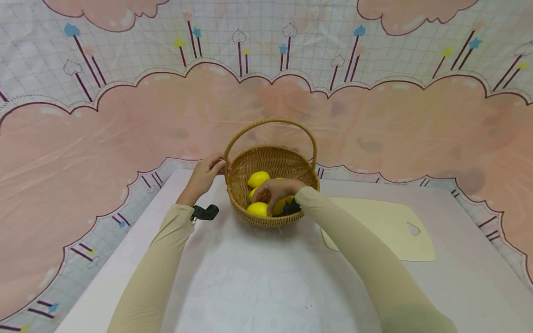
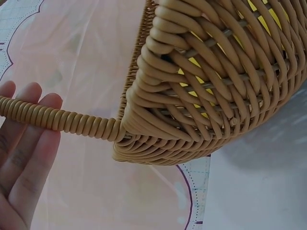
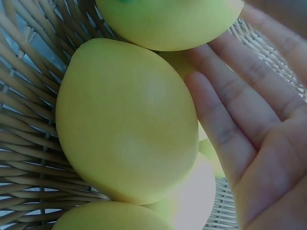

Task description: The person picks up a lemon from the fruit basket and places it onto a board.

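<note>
A brown wicker basket (image 1: 272,222) with a tall arched handle stands on the white table, holding several yellow lemons. At its left side my left hand (image 1: 205,175) holds the basket handle (image 2: 62,120) low down; the fingertips show past the wrapped cane in the left wrist view. My right hand (image 1: 276,190) reaches inside the basket, thumb and fingers around a lemon (image 1: 258,209) near the front rim. In the right wrist view its fingers lie against that lemon (image 3: 172,24), and a larger-looking lemon (image 3: 127,120) rests beside them. Other lemons are partly hidden by the hand.
A cream cutting board (image 1: 383,226) with a hole at one end lies flat to the right of the basket, partly beneath my right forearm. Behind the table hangs a pink and white patterned cloth (image 1: 166,125). The white table (image 1: 250,277) extends in front of the basket.
</note>
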Motion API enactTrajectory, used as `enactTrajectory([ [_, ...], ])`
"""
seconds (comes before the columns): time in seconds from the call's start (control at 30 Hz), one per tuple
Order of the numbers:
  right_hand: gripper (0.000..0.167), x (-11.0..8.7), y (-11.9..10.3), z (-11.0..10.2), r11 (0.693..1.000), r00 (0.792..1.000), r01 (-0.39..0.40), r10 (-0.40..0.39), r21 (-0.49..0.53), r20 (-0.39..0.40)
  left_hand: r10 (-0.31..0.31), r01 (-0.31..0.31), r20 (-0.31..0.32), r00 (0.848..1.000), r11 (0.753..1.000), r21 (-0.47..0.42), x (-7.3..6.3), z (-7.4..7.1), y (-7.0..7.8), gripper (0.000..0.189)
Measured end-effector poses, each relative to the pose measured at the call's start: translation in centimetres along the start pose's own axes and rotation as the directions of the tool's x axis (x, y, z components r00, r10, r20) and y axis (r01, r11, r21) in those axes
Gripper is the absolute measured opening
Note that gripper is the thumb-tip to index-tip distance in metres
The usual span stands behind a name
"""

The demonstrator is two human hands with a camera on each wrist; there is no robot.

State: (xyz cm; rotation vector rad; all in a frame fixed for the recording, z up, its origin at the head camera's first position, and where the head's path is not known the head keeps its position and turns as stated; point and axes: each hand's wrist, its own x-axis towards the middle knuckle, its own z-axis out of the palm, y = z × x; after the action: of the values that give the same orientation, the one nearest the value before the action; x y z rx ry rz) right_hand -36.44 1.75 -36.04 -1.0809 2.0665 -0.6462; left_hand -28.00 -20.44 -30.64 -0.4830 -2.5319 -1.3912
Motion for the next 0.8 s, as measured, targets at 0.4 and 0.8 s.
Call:
enactTrajectory([
  [0.4, 0.050, 0.03, 0.20, -0.03, 1.000, 1.000, -0.009, 0.009, 0.025, -0.012, 0.001, -0.001, -0.003, 1.000, 1.000, -0.006, -0.01, 0.04, -0.12, 0.027],
  [0.8, 0.052, -0.01, 0.24, 0.04, 1.000, 1.000, -0.017, 0.017, 0.001, -0.005, 0.004, -0.004, 0.004, 1.000, 1.000, 0.000, -0.13, -0.03, 0.27, 0.028],
])
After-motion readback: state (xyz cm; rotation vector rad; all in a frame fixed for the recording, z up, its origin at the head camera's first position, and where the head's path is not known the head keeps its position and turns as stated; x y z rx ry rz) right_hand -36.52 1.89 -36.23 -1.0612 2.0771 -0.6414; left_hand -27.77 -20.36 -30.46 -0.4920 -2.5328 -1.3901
